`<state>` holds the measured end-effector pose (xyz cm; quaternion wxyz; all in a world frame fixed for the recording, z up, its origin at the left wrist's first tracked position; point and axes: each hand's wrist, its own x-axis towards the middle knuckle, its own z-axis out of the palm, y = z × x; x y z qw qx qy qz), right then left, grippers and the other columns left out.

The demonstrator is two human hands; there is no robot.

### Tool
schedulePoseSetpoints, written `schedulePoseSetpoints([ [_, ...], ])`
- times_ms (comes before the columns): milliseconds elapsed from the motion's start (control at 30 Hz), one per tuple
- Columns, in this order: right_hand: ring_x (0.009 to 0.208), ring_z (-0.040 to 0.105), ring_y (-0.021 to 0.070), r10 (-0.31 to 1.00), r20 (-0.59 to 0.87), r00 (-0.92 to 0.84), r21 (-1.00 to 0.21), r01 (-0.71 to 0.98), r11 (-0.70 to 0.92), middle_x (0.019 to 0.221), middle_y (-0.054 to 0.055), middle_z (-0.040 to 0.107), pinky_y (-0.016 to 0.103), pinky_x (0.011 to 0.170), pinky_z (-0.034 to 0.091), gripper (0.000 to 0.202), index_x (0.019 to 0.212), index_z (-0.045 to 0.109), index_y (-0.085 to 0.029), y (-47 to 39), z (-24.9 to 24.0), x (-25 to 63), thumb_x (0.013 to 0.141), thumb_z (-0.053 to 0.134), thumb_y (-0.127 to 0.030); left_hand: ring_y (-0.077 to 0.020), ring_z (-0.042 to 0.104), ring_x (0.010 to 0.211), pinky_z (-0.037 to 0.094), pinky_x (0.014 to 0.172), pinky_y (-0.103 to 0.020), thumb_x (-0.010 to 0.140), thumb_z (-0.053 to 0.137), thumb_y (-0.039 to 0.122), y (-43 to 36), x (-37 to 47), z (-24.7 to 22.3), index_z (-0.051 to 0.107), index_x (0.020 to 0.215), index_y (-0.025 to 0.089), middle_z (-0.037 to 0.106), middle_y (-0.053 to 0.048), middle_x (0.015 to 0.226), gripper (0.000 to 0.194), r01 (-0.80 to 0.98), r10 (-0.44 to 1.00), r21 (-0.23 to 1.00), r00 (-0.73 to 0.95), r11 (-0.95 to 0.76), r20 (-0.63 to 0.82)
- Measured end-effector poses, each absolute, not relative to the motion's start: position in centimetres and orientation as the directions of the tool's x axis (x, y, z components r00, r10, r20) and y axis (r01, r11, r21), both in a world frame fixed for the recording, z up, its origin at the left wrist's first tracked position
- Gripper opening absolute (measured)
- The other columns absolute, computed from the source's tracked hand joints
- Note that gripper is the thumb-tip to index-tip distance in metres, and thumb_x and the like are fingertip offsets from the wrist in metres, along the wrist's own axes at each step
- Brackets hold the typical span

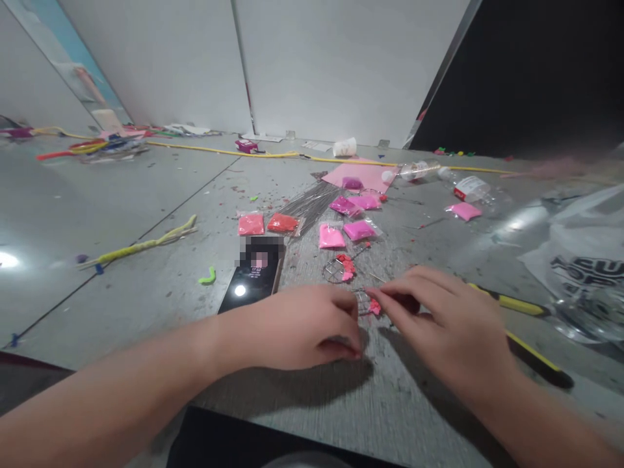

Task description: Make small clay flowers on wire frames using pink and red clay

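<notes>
A small round wire frame with pink and red clay [374,307] on its right edge lies between my hands. My right hand [439,318] has thumb and forefinger pinched at the frame's top edge; what they grip is too small to name. My left hand [312,328] is curled at the frame's left side, fingertips pressed together, their contents hidden. Just beyond lies a second wire frame [334,270] with pink and red clay on its right side. Behind it are pink packets [332,236] and a bundle of thin wires [312,203].
A phone [252,273] lies beyond my left wrist. Yellow-black pliers handles [539,361] are beside my right hand, near a clear plastic bag [585,260]. Further back are bottles [472,190], a paper cup [344,147] and a yellow cord [219,151].
</notes>
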<state>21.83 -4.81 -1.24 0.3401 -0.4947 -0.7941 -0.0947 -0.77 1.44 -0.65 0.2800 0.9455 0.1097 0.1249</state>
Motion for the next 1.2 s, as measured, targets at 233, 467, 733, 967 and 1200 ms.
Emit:
schedulePoseSetpoints([
  [233,0.070,0.066,0.0143,0.730,0.622,-0.282,-0.192,0.849,0.492,0.077,0.000,0.070,0.027,0.064,0.049,0.013,0.085,0.070,-0.020,-3.9,-1.8,21.9,0.096,0.066,-0.019,-0.0222,0.066,0.090,0.049,0.078,-0.034,0.098,0.066,0.025,1.7,-1.0,-1.2,0.079,0.090,0.022,0.070,-0.005,0.092,0.016,0.177,0.204,0.198,0.970,-0.964,0.130],
  [467,0.089,0.073,0.0206,0.586,0.787,-0.193,-0.157,0.856,0.493,0.096,0.009,0.078,0.034,0.082,0.056,0.016,0.109,0.071,-0.017,-3.2,-3.0,22.5,0.101,0.058,-0.019,-0.0188,0.069,0.101,0.051,0.087,-0.028,0.099,0.063,0.019,3.5,-1.8,0.9,0.079,0.113,0.022,0.074,-0.007,0.107,0.022,0.182,0.223,0.469,0.974,-0.864,0.032],
  [733,0.056,0.065,0.0163,0.526,0.850,0.023,-0.312,0.826,0.470,0.062,-0.001,0.069,0.029,0.057,0.048,0.021,0.087,0.073,-0.023,-4.2,0.6,22.7,0.099,0.065,-0.038,-0.0206,0.070,0.095,0.051,0.076,-0.027,0.084,0.079,0.041,4.9,-3.9,3.8,0.071,0.131,0.022,0.073,-0.009,0.115,0.052,0.582,0.590,0.369,0.801,-0.725,-0.103],
  [967,0.053,0.059,0.0099,0.449,0.840,0.303,-0.507,0.733,0.454,0.066,-0.004,0.062,0.024,0.053,0.049,0.035,0.096,0.065,-0.018,-2.7,2.3,22.9,0.110,0.046,-0.043,-0.0214,0.067,0.076,0.040,0.062,-0.027,0.062,0.090,0.036,4.3,-0.5,2.3,0.080,0.102,0.022,0.076,-0.004,0.090,0.044,0.713,0.666,0.250,0.701,-0.654,-0.257],
  [1200,0.081,0.068,0.0135,0.624,0.781,0.002,-0.413,0.752,0.514,0.102,0.004,0.071,0.031,0.073,0.060,0.024,0.109,0.068,-0.017,-1.7,-1.8,22.5,0.102,0.063,-0.040,-0.0158,0.061,0.069,0.039,0.061,-0.026,0.073,0.081,0.030,4.1,-0.2,0.5,0.075,0.090,0.018,0.072,-0.002,0.080,0.021,0.599,0.604,0.449,0.783,-0.663,-0.152],
])
